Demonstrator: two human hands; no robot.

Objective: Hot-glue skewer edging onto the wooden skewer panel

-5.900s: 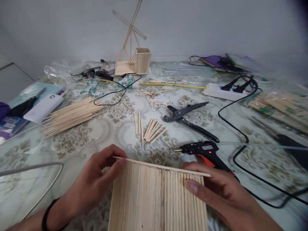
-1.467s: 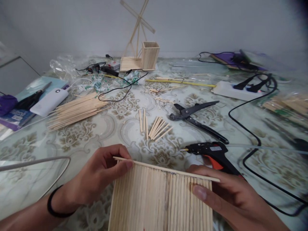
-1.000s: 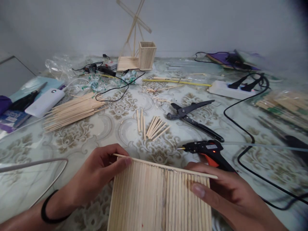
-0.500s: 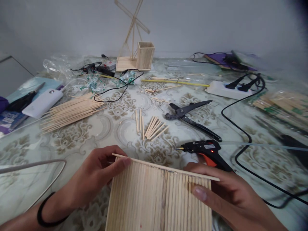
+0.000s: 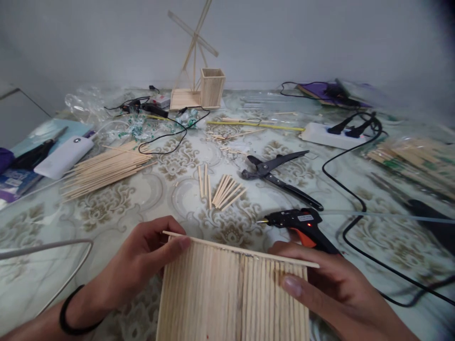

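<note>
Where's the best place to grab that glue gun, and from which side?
Probably the black handle, from the right: the glue gun's metal tip points left, away from that approach, and the handle slants back toward your right hand.

Dim, greyish light covers the wall (image 5: 256, 40), with smearing and darkness toward upper right.
</note>
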